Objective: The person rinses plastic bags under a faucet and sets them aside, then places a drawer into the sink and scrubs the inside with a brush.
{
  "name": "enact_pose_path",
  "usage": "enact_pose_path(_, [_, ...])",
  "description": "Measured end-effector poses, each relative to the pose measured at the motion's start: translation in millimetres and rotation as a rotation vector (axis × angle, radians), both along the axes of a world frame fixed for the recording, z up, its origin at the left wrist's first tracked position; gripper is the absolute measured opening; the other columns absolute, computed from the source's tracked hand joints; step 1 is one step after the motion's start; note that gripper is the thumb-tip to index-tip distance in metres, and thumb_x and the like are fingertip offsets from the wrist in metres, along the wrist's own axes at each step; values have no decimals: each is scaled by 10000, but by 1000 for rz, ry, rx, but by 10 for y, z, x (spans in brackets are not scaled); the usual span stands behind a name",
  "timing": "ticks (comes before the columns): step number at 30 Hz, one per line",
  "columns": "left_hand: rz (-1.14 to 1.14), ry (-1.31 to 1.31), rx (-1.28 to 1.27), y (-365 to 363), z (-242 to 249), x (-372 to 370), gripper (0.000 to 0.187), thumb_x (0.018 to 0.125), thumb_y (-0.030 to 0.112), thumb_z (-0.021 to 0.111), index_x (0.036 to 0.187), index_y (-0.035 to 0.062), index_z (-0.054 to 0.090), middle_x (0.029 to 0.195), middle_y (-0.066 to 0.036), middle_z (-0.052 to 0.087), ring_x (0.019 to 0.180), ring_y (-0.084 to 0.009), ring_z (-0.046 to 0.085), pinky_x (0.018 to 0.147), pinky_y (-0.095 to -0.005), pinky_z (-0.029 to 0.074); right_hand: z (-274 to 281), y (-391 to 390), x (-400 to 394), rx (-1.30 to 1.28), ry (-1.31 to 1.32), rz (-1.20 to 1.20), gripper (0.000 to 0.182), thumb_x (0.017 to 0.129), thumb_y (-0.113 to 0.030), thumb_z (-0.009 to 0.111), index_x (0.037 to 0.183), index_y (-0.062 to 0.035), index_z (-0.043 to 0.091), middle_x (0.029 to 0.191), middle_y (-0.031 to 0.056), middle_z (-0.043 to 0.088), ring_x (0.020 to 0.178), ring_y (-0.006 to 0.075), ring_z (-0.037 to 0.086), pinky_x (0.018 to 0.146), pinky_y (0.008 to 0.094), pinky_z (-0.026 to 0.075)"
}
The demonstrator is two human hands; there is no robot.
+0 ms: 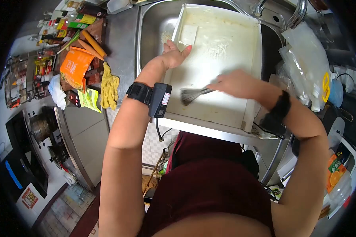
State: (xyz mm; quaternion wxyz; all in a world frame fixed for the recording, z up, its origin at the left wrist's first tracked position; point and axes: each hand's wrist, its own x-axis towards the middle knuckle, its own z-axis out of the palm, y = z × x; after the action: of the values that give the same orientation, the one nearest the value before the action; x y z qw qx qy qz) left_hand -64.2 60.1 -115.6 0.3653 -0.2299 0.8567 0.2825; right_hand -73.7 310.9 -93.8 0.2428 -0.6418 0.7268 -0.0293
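A white rectangular drawer-like tray (241, 47) lies across the metal sink, with wet, shiny patches and small dark specks on its floor. My left hand (174, 56) rests at the tray's left wall, fingers apart and nothing held. Inside the tray, toward its near half, my right hand (235, 83) is closed on the handle of a brush (190, 95), its dark bristles pointing left. The brush and right hand are somewhat blurred. Whether the bristles touch the tray floor is hard to tell.
Yellow gloves (109, 87), an orange packet (76, 66), carrots (93, 44) and bottles are on the left counter. The faucet (258, 8) stands behind the tray. Plastic bags (306, 59) and a blue-capped container lie to the right. The sink's rim (139, 43) borders the tray's left.
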Motion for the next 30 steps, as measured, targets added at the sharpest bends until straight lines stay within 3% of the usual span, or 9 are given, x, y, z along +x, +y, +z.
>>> enact_pose_path(3, [-4, 10, -2, -18, -16, 12, 1018, 817, 703, 289, 1377, -40, -124, 1459, -254, -40, 1358, -380, 39, 1103, -411, 142, -51, -153, 222, -148, -18, 41, 245, 878, -195, 444, 1083, -236, 572, 795, 65, 584, 696, 268, 612, 562, 372, 483])
enact_pose_path(7, [2, 10, 33, -32, 14, 12, 1019, 816, 706, 284, 1377, -39, -127, 1460, -252, -41, 1359, -379, 23, 1104, -404, 135, 12, 93, -269, 63, -149, -63, 252, 864, -174, 451, 1069, -245, 579, 817, 75, 589, 702, 264, 617, 576, 406, 482])
enact_pose_path(10, [9, 12, 39, -41, -30, 11, 1022, 815, 709, 282, 1375, -39, -133, 1460, -251, -49, 1360, -377, 15, 1104, -401, 132, -167, -53, -103, -88, -77, -54, 254, 858, -176, 458, 1071, -243, 579, 813, 77, 589, 725, 267, 618, 591, 403, 485])
enact_pose_path(11, [8, 14, 42, -42, -33, 7, 1025, 813, 711, 281, 1374, -39, -135, 1460, -251, -52, 1360, -376, 13, 1104, -401, 131, -16, -184, 32, -75, -47, -4, 300, 850, -149, 483, 1125, -235, 569, 825, 48, 580, 751, 230, 612, 597, 338, 486])
enact_pose_path(15, [-25, 6, 68, -83, -25, 4, 1035, 807, 719, 279, 1372, -39, -143, 1459, -250, -70, 1362, -369, 6, 1104, -398, 123, 17, -152, 3, -74, -68, 60, 331, 849, -116, 469, 1149, -223, 558, 798, 51, 568, 711, 233, 603, 592, 350, 478])
enact_pose_path(18, [10, -10, 90, -70, 24, 8, 1039, 804, 723, 277, 1372, -40, -141, 1460, -247, -70, 1364, -363, 5, 1106, -397, 113, 189, 36, -261, 178, -26, -76, 218, 854, -159, 446, 1015, -208, 585, 781, 88, 585, 717, 271, 623, 611, 406, 492])
enact_pose_path(22, [16, 0, 89, -72, -28, 4, 1040, 801, 724, 283, 1375, -32, -142, 1466, -234, -63, 1365, -360, 1, 1107, -395, 109, 152, -270, 84, -69, -10, -22, 222, 847, -147, 437, 999, -201, 588, 761, 77, 588, 689, 269, 627, 598, 389, 499])
enact_pose_path(27, [28, -13, 76, -72, -11, -9, 1037, 799, 724, 290, 1381, -18, -142, 1471, -221, -58, 1365, -360, 3, 1107, -398, 112, 132, -250, -40, -15, -33, 22, 314, 847, -123, 431, 1114, -194, 579, 843, 95, 587, 674, 285, 622, 594, 397, 503])
enact_pose_path(30, [36, 0, 63, -53, -57, -21, 1033, 802, 721, 288, 1381, -17, -143, 1471, -220, -56, 1364, -362, 9, 1107, -403, 114, -4, -329, -156, -120, 145, -154, 333, 849, -127, 455, 1149, -219, 565, 792, 70, 571, 632, 257, 597, 543, 366, 478])
